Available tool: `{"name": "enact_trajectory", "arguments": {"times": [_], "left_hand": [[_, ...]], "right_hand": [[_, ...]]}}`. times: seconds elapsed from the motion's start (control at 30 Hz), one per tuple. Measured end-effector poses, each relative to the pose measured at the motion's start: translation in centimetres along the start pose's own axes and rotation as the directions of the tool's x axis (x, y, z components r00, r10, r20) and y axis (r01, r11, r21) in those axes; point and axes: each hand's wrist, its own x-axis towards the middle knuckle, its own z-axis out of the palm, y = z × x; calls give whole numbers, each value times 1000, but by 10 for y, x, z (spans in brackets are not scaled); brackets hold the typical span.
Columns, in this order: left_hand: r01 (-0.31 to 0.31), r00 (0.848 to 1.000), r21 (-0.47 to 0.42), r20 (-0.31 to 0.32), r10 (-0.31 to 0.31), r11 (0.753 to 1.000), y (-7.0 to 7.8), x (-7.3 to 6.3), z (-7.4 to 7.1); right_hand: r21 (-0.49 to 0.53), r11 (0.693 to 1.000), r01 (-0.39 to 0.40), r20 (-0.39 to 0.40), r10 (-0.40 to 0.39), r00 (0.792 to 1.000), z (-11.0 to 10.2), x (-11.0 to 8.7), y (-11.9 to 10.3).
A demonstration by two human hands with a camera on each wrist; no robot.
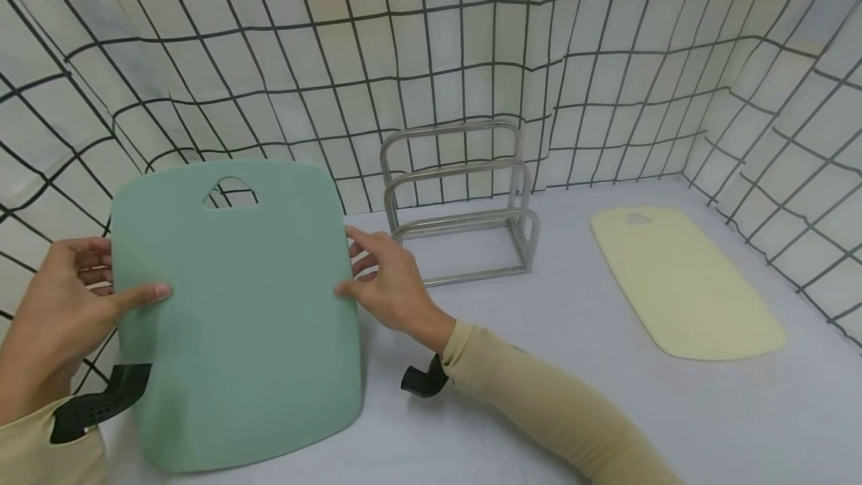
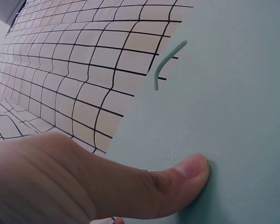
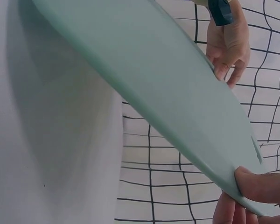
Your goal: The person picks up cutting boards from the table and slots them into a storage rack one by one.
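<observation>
A large green cutting board [image 1: 249, 320] with a handle cutout near its top edge is held up at the left, tilted toward the head camera. My left hand [image 1: 67, 305] grips its left edge, thumb flat on the front face and fingers behind. On the opposite edge my right hand [image 1: 390, 279] pinches the board between thumb and fingers. The left wrist view shows the left thumb [image 2: 177, 182] pressed on the green face. In the right wrist view the board slants across, with the right thumb [image 3: 259, 186] on its near edge and the left hand [image 3: 231, 51] on its far edge.
A silver metal rack [image 1: 465, 275] with several upright loops stands behind the right hand. To the right, a pale yellow cutting board [image 1: 687, 283] lies flat on the white table [image 1: 566, 395]. Black wire grid panels [image 1: 458, 43] over white cloth enclose the back and sides.
</observation>
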Motion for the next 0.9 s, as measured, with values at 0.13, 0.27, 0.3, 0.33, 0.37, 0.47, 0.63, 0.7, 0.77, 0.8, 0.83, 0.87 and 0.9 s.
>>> {"name": "enact_trajectory", "arguments": {"times": [0.13,0.27,0.3,0.33,0.37,0.47,0.63,0.7,0.77,0.8,0.83,0.87,0.9], "left_hand": [[3,1000,-5,-4,-3,1000,0,0,-1],[16,1000,-25,-4,-16,1000,2,-2,-1],[21,1000,-32,-1,-21,999,2,-3,-1],[22,1000,-38,-1,-22,999,3,-3,-1],[27,1000,-41,1,-27,999,3,-4,-1],[35,999,-47,-3,-35,998,4,-5,-2],[43,999,-43,-8,-44,998,6,-6,-4],[48,999,-44,-1,-48,998,7,-6,-5],[49,999,-43,2,-49,998,8,-6,-6],[50,999,-44,0,-50,998,9,-6,-7],[52,999,-46,-2,-52,998,9,-6,-7],[53,999,-48,-3,-53,997,10,-7,-7],[52,999,-50,-7,-52,997,10,-7,-7]], "right_hand": [[-24,1000,6,-3,-6,1000,0,0,0],[-33,999,10,-2,-10,1000,0,-1,-2],[-37,999,12,-3,-12,1000,0,-1,-2],[-37,999,14,-3,-14,1000,0,-1,-3],[-35,999,15,-3,-15,1000,0,-1,-3],[-32,999,24,0,-24,1000,0,-1,-4],[-18,999,34,-1,-34,999,0,-2,-5],[-12,999,35,-5,-35,999,0,-2,-4],[-8,999,34,-10,-34,999,0,-2,-4],[-7,999,35,-11,-35,999,0,-2,-4],[-7,999,37,-12,-37,999,0,-2,-4],[-4,999,38,-12,-38,999,0,-2,-4],[-5,999,40,-13,-40,999,-1,-2,-4]]}}
